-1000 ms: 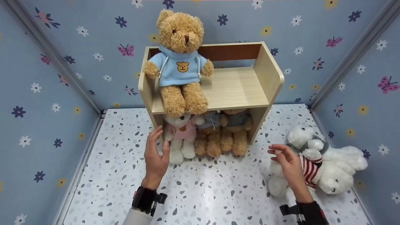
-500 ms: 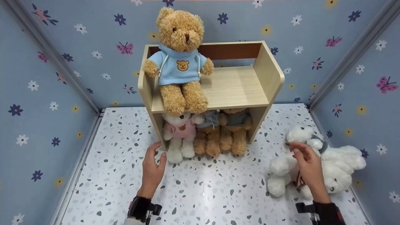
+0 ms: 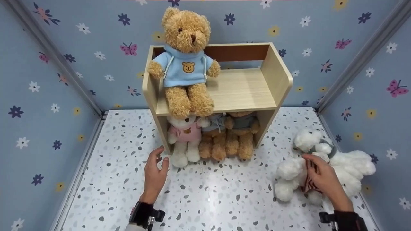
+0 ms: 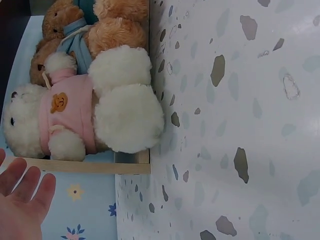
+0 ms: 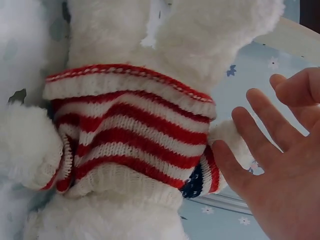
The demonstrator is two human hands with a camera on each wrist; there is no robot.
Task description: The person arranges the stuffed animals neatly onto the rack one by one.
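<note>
My right hand reaches over a white plush toy that lies on its back in a red-and-white striped sweater. The right wrist view shows the fingers spread beside the sweater's sleeve, close to it and not curled around it. My left hand hovers with relaxed fingers near the lower left side of a small wooden shelf, holding nothing. Close to it, a white plush in a pink top sits in the lower compartment.
A brown teddy bear in a blue hoodie sits at the upper shelf's left. Two brown bears share the lower compartment with the pink-topped plush. Another white plush with grey clothing lies behind the striped one. Blue flowered walls enclose the speckled surface.
My right hand has moved right and down onto the striped-sweater plush. My left hand has drawn slightly back from the shelf's left side. The toys stay where they were.
</note>
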